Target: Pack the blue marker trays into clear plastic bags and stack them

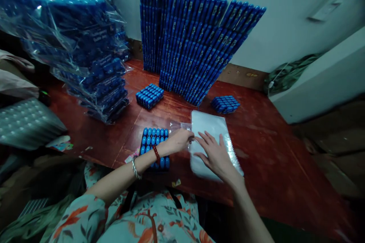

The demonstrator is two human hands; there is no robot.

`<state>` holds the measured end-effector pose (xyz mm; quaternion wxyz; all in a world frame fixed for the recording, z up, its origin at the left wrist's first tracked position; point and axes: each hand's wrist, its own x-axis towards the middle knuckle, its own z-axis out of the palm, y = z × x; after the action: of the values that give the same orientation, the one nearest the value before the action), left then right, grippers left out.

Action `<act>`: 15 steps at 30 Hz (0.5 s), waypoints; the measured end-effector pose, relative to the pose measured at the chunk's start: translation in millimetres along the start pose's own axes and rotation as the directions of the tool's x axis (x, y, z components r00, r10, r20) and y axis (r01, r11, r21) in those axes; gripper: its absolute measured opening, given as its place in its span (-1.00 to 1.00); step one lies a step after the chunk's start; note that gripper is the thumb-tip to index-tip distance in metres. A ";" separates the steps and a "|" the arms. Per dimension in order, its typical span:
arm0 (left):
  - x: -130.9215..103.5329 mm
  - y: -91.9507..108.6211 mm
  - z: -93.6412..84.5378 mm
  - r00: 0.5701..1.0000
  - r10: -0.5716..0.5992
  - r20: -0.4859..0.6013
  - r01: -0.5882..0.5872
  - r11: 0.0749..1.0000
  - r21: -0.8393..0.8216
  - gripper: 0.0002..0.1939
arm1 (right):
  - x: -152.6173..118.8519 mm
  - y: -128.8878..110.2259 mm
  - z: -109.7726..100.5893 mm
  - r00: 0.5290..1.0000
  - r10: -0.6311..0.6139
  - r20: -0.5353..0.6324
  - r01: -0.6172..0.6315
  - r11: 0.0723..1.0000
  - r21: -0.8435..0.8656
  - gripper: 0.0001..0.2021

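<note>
My left hand [180, 140] reaches over a block of blue capsule-shaped pieces [148, 140] and has its fingers pressed together at the left edge of a stack of clear plastic bags [209, 123]. What those fingers grip, if anything, is too small to make out. Spread over the same stack is my right hand [214, 153], its fingers apart and one fingertip close to the left fingertips. A piece of clear film [176, 126] lies between the blue block and the stack.
Tall rows of blue packs [188, 41] stand against the wall. Wrapped blue packs [94, 53] are piled at the left. Two small blue blocks [149, 96] [226, 104] sit farther back on the red-brown table [270, 152]. A grey tray-like stack [28, 123] is at far left.
</note>
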<state>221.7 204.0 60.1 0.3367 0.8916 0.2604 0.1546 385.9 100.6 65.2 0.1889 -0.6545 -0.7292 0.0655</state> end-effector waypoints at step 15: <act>-61.1 -18.0 -59.7 0.998 0.057 0.012 -0.056 0.895 0.443 -0.72 | 41.9 -38.9 -16.9 0.985 0.112 0.127 -0.078 0.967 -0.244 -0.87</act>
<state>138.4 211.7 85.0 0.1203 0.9519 0.2630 0.1017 352.9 133.9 102.0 0.0538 -0.7005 -0.7109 0.0323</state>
